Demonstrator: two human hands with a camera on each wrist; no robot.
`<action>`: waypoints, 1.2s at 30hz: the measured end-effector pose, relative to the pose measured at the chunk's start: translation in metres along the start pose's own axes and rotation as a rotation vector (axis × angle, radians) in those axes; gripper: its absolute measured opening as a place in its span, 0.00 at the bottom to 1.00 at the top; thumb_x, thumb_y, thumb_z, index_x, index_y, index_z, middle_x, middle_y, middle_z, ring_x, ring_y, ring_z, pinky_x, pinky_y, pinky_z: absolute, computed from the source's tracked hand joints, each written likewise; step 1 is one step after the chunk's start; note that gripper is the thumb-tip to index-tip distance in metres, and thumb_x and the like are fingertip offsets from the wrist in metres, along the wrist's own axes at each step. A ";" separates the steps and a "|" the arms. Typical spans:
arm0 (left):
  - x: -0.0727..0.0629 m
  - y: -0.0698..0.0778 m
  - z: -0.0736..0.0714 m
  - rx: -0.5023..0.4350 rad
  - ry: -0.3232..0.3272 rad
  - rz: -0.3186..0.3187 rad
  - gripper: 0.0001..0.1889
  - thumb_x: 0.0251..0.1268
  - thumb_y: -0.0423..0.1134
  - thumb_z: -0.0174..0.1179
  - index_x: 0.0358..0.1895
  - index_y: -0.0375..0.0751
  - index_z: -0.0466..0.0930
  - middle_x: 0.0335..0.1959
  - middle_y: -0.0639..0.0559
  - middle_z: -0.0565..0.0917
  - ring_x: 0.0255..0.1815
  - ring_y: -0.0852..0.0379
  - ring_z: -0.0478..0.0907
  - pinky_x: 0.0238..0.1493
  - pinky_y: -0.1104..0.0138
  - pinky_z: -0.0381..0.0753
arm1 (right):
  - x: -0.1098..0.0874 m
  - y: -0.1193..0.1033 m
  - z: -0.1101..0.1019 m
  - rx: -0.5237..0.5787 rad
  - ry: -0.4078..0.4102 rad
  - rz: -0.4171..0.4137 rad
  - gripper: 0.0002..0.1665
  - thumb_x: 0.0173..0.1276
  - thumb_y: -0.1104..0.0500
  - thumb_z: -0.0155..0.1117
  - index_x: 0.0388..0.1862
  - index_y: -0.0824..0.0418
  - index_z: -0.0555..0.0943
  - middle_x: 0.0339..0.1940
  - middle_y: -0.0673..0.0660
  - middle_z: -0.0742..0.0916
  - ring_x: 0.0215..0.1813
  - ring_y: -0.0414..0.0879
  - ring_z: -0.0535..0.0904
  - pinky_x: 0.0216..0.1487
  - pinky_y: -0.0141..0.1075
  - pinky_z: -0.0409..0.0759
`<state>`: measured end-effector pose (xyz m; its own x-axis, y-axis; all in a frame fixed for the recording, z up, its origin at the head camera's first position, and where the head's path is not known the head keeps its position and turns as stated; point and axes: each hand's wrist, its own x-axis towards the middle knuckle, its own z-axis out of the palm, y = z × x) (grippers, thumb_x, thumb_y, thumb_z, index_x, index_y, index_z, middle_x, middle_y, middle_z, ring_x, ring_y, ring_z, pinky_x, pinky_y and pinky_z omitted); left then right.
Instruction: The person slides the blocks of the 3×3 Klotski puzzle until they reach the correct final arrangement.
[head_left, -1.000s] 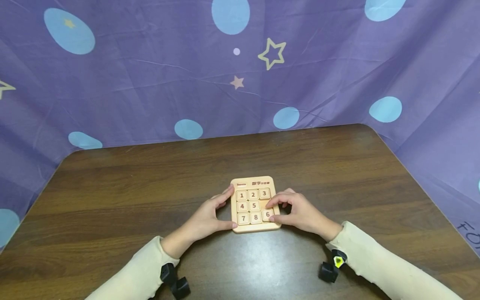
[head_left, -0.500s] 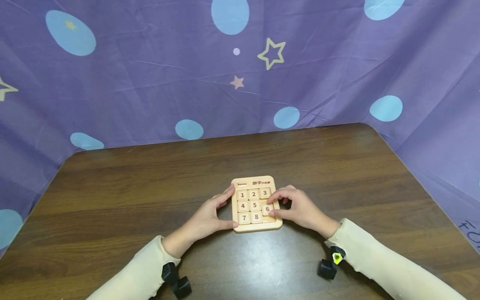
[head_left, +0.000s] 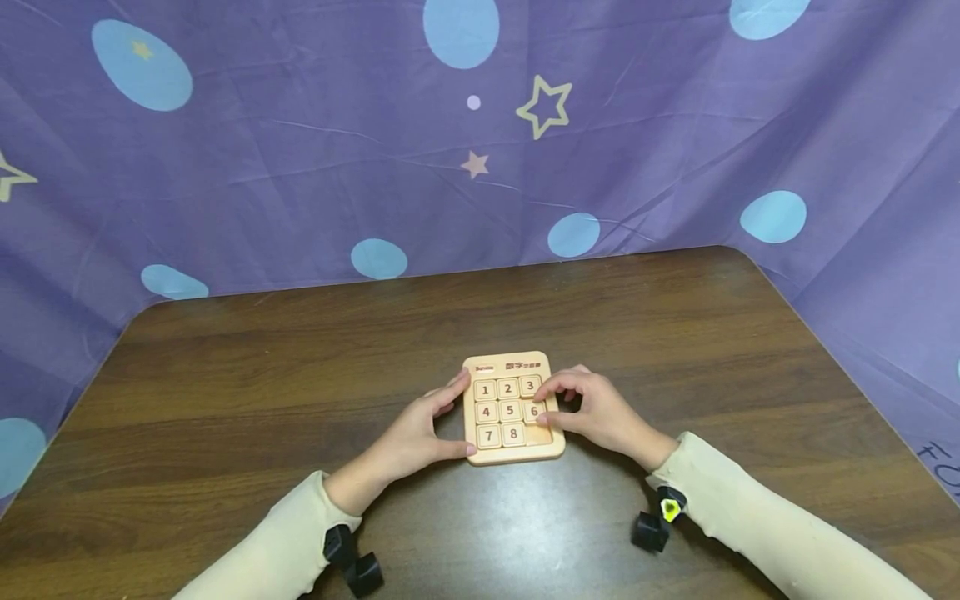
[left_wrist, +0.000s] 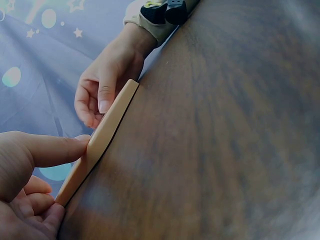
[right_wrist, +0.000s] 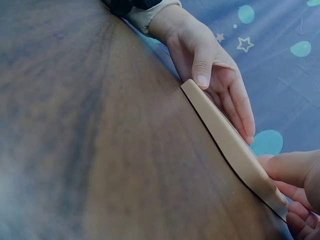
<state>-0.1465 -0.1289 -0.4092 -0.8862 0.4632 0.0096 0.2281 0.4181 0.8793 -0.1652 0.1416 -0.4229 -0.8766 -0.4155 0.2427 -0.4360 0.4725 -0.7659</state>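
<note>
A wooden number sliding puzzle (head_left: 514, 456) lies flat on the table in the head view. Its tiles read 1 2 3, 4 5 6 and 7 8 from the top row down, with a bare slot at bottom right. My left hand (head_left: 408, 437) grips the board's left side, thumb near the lower corner and fingers near the upper one. My right hand (head_left: 600, 417) reaches over the right edge, thumb and index finger pinching the 6 tile (head_left: 534, 412). Both wrist views show the board's side edge (left_wrist: 107, 130); the tiles are hidden there.
The brown wooden table (head_left: 300, 358) runs back to a purple curtain (head_left: 300, 167) with blue ovals and stars. Black wrist cameras (head_left: 651, 532) hang by both cream sleeves (head_left: 765, 517).
The 6 tile has slid up from the bottom right slot into the middle row, the right thumb and index finger moving up with it. The left hand stays on the board.
</note>
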 end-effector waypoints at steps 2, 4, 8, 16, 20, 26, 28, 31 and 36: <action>0.000 0.000 0.000 0.000 0.000 0.000 0.48 0.42 0.30 0.73 0.70 0.30 0.56 0.73 0.43 0.56 0.73 0.49 0.54 0.68 0.55 0.63 | 0.000 0.000 0.000 0.006 0.002 0.006 0.13 0.48 0.59 0.76 0.35 0.52 0.85 0.35 0.45 0.84 0.37 0.42 0.72 0.39 0.32 0.73; 0.000 0.000 0.000 0.000 0.000 0.000 0.48 0.42 0.30 0.73 0.70 0.30 0.56 0.73 0.43 0.56 0.73 0.49 0.54 0.68 0.55 0.63 | 0.001 0.000 0.000 0.010 0.004 0.007 0.13 0.49 0.59 0.76 0.35 0.52 0.85 0.36 0.45 0.85 0.37 0.42 0.71 0.39 0.32 0.73; 0.000 0.000 0.000 0.001 -0.002 0.001 0.48 0.42 0.30 0.73 0.70 0.31 0.56 0.73 0.43 0.56 0.73 0.49 0.54 0.69 0.55 0.63 | 0.001 0.001 0.001 0.011 0.016 0.001 0.13 0.49 0.60 0.76 0.35 0.53 0.85 0.36 0.46 0.85 0.37 0.42 0.72 0.39 0.32 0.73; 0.000 -0.001 -0.001 0.000 -0.003 0.005 0.48 0.43 0.31 0.73 0.70 0.31 0.56 0.73 0.43 0.56 0.73 0.49 0.54 0.69 0.55 0.63 | 0.001 0.000 0.002 0.006 0.027 0.011 0.12 0.49 0.60 0.76 0.34 0.53 0.85 0.37 0.45 0.85 0.37 0.42 0.72 0.40 0.32 0.73; 0.000 -0.001 -0.001 -0.002 -0.004 0.006 0.48 0.42 0.31 0.73 0.70 0.31 0.56 0.73 0.43 0.56 0.73 0.49 0.54 0.69 0.55 0.63 | 0.002 -0.001 0.002 0.006 0.024 0.020 0.12 0.49 0.60 0.76 0.34 0.53 0.84 0.37 0.45 0.85 0.37 0.42 0.73 0.40 0.32 0.73; -0.001 -0.001 -0.001 0.002 -0.001 0.002 0.48 0.42 0.31 0.73 0.70 0.31 0.57 0.73 0.43 0.56 0.73 0.48 0.54 0.69 0.55 0.63 | 0.003 -0.001 0.002 0.004 0.010 0.034 0.12 0.50 0.60 0.75 0.35 0.53 0.84 0.37 0.44 0.85 0.38 0.42 0.73 0.41 0.32 0.74; -0.001 -0.001 -0.001 0.001 -0.001 0.001 0.48 0.42 0.31 0.73 0.70 0.31 0.57 0.73 0.43 0.56 0.73 0.48 0.54 0.69 0.55 0.63 | 0.003 -0.001 0.002 0.004 0.007 0.038 0.12 0.50 0.60 0.75 0.35 0.52 0.84 0.37 0.44 0.85 0.38 0.42 0.73 0.41 0.32 0.74; -0.001 -0.001 -0.001 -0.002 0.001 0.000 0.48 0.42 0.31 0.73 0.70 0.31 0.57 0.73 0.43 0.56 0.73 0.48 0.54 0.69 0.55 0.63 | 0.003 -0.001 0.002 0.006 0.006 0.040 0.12 0.50 0.60 0.75 0.35 0.52 0.84 0.37 0.44 0.85 0.38 0.42 0.73 0.41 0.33 0.74; -0.001 -0.002 0.001 -0.002 0.003 -0.007 0.48 0.43 0.31 0.73 0.70 0.31 0.56 0.73 0.43 0.56 0.73 0.48 0.54 0.69 0.55 0.63 | 0.002 0.001 0.003 0.006 0.012 0.040 0.12 0.50 0.60 0.75 0.35 0.51 0.84 0.36 0.44 0.85 0.38 0.42 0.73 0.41 0.33 0.74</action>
<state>-0.1454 -0.1298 -0.4110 -0.8889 0.4581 0.0051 0.2213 0.4198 0.8802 -0.1666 0.1393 -0.4255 -0.8956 -0.3874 0.2189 -0.3995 0.4834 -0.7789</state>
